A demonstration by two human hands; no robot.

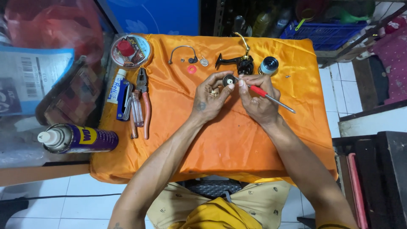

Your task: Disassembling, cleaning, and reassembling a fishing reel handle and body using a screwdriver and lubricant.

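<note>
**Small round part pinched over the orange desk**

My left hand [208, 98] has its fingers clenched on a small dark round part [229, 79], held above the middle of the desk [220, 144]. My right hand [257, 98] grips a red-handled screwdriver [266, 96]; its tip meets the part, though I cannot make out exactly where. At 12 o'clock from the hands sits a black reel body [241, 62], its lower half hidden by my fingers. Pliers [144, 99] lie at 9 o'clock.

small dark round part [229, 79], red-handled tool [265, 94] touching it
</note>
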